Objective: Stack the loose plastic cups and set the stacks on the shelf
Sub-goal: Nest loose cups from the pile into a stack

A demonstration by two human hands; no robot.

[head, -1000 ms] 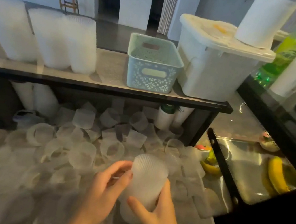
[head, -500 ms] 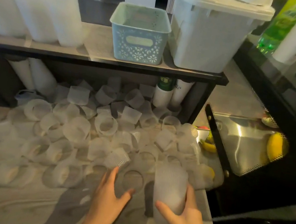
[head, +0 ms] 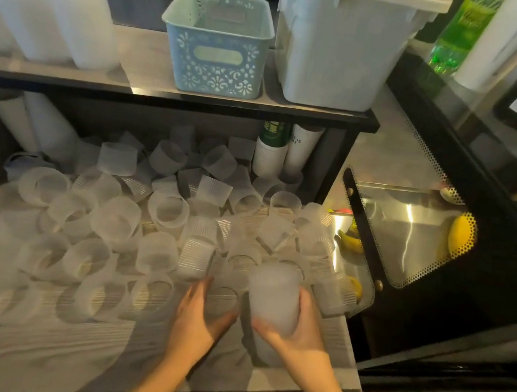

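Several frosted plastic cups (head: 119, 222) lie loose on the wooden counter (head: 26, 349), most on their sides. My right hand (head: 300, 333) grips a short stack of cups (head: 275, 299), held upright near the counter's front right. My left hand (head: 198, 318) curls round a single loose cup (head: 223, 298) lying just left of the stack. Tall finished stacks (head: 60, 8) stand on the shelf (head: 198, 98) at the upper left.
A blue basket (head: 217, 43) and a white lidded bin (head: 347, 41) stand on the shelf. Paper cup sleeves (head: 285, 153) stand under it. A black display case (head: 411, 239) with bananas borders the counter on the right.
My left hand has let go of the stack, reached down and closed on a loose cup. My right hand has lowered the stack toward the counter. The camera has tilted downward.
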